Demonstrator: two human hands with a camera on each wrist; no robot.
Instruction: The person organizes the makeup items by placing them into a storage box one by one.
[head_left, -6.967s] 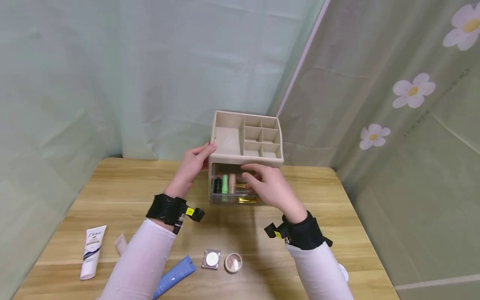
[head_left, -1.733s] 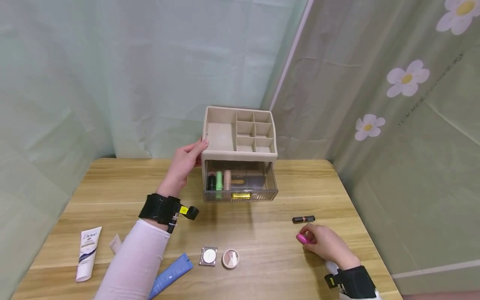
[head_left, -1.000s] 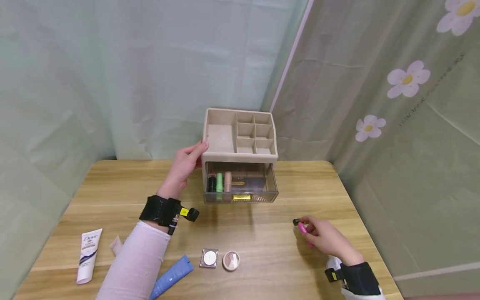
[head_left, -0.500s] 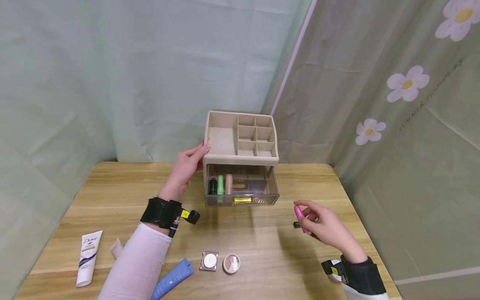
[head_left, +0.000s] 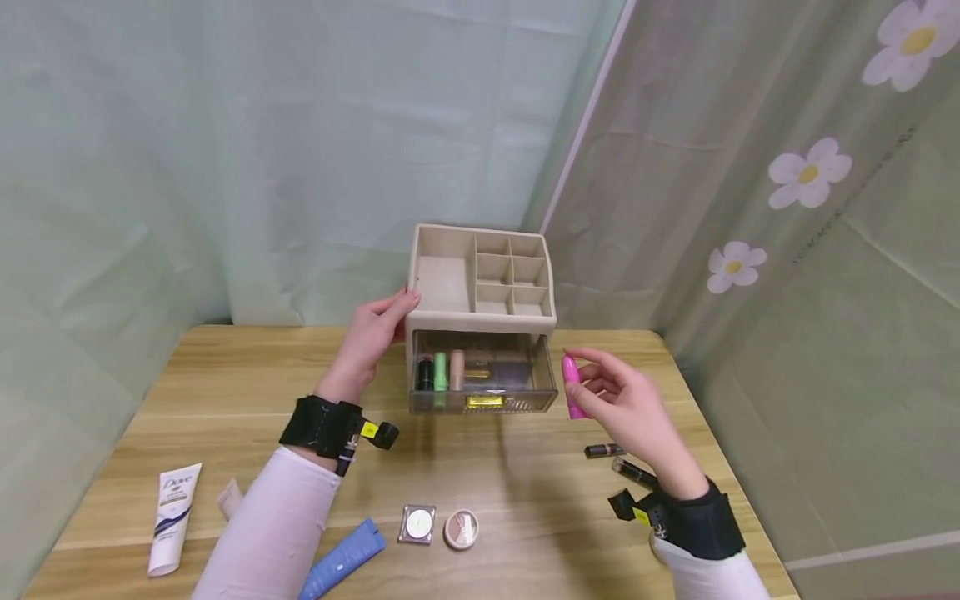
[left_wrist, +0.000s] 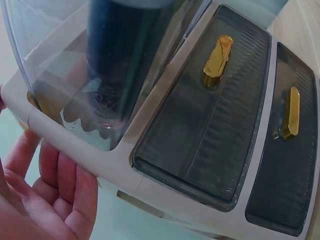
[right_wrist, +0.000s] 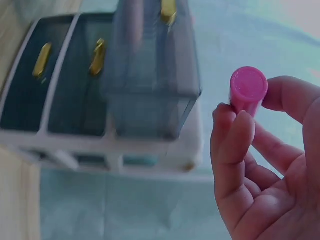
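Note:
A beige cosmetics organizer [head_left: 444, 283] stands at the back of the table, its clear top drawer [head_left: 540, 379] pulled out. Inside that drawer lie a black tube [head_left: 425, 373], a green tube [head_left: 440, 372] and a pale pink tube [head_left: 457, 369], among other items. My left hand [head_left: 372, 335] grips the organizer's left side, thumb on the upper rim and fingers curled along the side in the left wrist view. Just right of the drawer, my right hand [head_left: 626, 408] pinches a bright pink lipstick tube [head_left: 572, 388] between thumb and fingers. Its round end faces the camera in the right wrist view.
Two dark lipstick tubes, one a black tube [head_left: 604, 450], lie below the right hand. In front are a square compact [head_left: 417, 524], a round compact [head_left: 461, 530] and a blue tube [head_left: 347, 557]. A white Dove tube [head_left: 174, 518] lies left. Two lower drawers [left_wrist: 200, 110] are closed.
My right hand has picked the pink lipstick tube up from the table's right side and carried it up and left to the drawer. The left hand has stayed on the organizer.

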